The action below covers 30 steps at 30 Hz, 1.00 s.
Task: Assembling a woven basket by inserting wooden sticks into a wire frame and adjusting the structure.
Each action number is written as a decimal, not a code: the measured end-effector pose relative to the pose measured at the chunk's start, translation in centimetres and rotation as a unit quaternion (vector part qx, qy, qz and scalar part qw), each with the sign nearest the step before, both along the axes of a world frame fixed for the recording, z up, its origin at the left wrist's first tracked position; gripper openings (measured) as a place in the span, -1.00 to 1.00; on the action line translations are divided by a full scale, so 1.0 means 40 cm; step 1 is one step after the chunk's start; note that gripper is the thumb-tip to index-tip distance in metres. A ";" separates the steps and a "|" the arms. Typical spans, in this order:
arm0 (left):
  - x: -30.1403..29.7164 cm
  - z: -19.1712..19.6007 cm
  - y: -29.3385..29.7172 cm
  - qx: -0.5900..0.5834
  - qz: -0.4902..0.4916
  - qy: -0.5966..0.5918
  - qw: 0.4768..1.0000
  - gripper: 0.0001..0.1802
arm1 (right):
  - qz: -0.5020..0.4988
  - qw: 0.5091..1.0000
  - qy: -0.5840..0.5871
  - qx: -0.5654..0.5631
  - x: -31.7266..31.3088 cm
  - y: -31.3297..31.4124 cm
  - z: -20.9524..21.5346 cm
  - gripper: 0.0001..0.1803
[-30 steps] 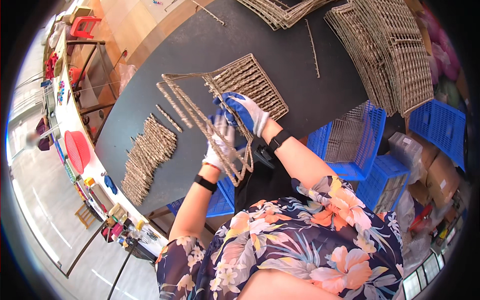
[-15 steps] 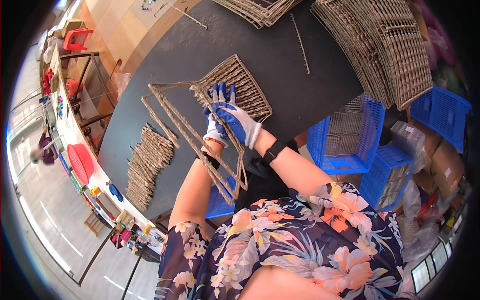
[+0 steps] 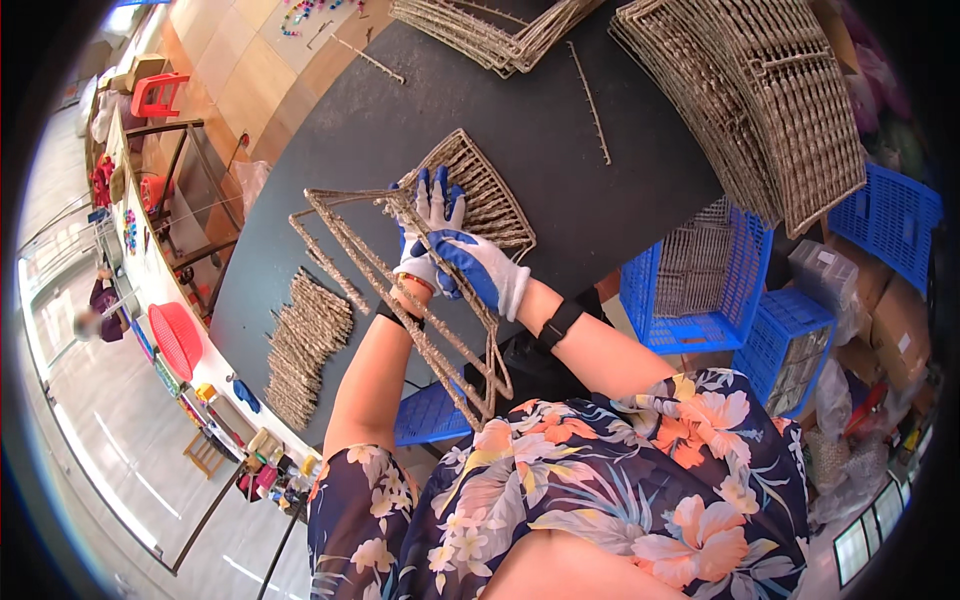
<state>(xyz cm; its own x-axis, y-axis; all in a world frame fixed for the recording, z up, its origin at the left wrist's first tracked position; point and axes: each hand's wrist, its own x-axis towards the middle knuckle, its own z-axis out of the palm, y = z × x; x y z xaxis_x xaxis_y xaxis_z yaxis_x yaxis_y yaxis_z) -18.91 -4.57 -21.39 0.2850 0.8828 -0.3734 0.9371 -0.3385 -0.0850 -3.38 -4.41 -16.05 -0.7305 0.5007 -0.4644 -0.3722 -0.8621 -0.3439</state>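
Observation:
A brown woven panel [image 3: 492, 195] lies on the dark table, with a frame [image 3: 372, 275] of thin twisted, cord-wrapped bars rising from its near left side and reaching toward my body. My left hand [image 3: 436, 215], in a white glove with blue fingertips, passes behind a frame bar and rests on the panel, fingers stretched out. My right hand [image 3: 475, 268], gloved alike, closes round the bar just below the left hand. Part of its fingers is hidden behind the bar and the left wrist.
A pile of short twisted rods [image 3: 305, 350] lies at left. Stacked woven panels [image 3: 745, 110] stand at far right, and more frames [image 3: 500, 45] lie at the far edge. A toothed strip [image 3: 590, 105] is between them. Blue crates [image 3: 690, 335] stand beside the table.
My right hand has slid down off the left hand's fingers, which now show more fully. The frame's near end has dropped closer to my body. The whole view has shifted slightly.

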 end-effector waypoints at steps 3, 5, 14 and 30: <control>-0.005 0.044 0.038 -0.069 0.004 -0.002 0.998 -0.28 | -0.007 0.999 0.032 -0.017 -0.002 0.001 -0.004 -0.66; -0.012 0.064 0.046 -0.066 -0.024 0.006 0.998 -0.24 | -0.011 0.999 0.020 -0.044 -0.011 0.005 -0.007 -0.63; -0.029 0.009 0.030 -0.042 0.012 -0.058 0.997 -0.19 | -0.004 1.000 0.024 0.011 0.028 0.037 -0.007 -0.61; -0.023 0.013 0.180 -0.091 -0.055 -0.032 0.994 -0.01 | 0.042 0.986 -0.074 0.145 0.109 0.137 0.059 -0.52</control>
<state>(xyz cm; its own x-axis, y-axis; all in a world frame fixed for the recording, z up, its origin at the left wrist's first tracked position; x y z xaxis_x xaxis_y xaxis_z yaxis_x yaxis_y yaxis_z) -19.84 2.64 -20.86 0.4042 0.7649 -0.5016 0.8951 -0.4437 0.0448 1.00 1.09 -13.71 -0.7098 0.5687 -0.4157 -0.2311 -0.7455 -0.6252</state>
